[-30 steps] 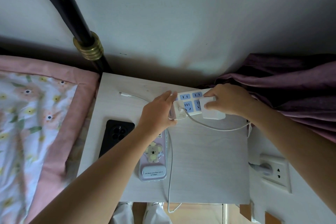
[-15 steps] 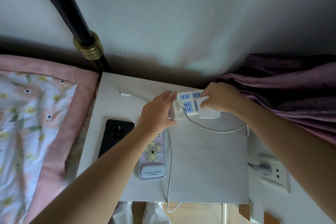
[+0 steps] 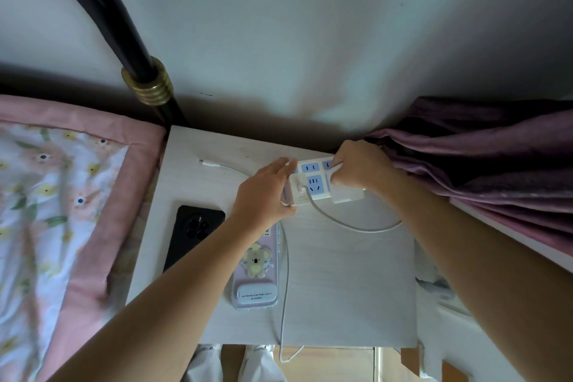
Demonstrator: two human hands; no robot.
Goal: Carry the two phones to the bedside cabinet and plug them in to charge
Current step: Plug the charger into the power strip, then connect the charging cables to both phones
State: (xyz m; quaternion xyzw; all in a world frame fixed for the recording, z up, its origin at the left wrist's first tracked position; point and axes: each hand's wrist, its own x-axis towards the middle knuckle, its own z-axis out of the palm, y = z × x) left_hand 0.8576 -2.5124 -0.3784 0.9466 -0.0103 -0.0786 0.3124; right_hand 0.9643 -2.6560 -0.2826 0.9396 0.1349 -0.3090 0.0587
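- the bed (image 3: pixel 62 211), with its pink-bordered floral quilt, fills the left side, touching the left edge of the desk.
- a dark purple curtain (image 3: pixel 480 158) bunches along the right, behind the right forearm.
- the white desk (image 3: pixel 356 288), the top of the bedside cabinet, sits between bed and curtain, its far edge against the wall.
- the black phone (image 3: pixel 193 232) lies face down near the desk's left edge, long axis running near to far, camera cluster at the far end.
- the pink phone (image 3: pixel 255 273) with a koala grip lies face down just right of the black one, parallel to it; its far end is hidden under the left wrist.
- the power strip (image 3: pixel 313 184) lies at the far side of the desk, long axis left to right, sockets facing up.
- the left hand (image 3: pixel 266 195) grips the strip's left end, fingers curled over the far edge and thumb at the near edge.
- the right hand (image 3: pixel 356 167) has its fingers curled round a white charger block (image 3: pixel 347 195) at the strip's right part.
- a small white plug (image 3: pixel 299 187) sits in the strip's left end, its cable (image 3: pixel 356 226) looping right.
- a loose cable tip (image 3: pixel 210 163) lies on the desk beyond the black phone, pointing left.
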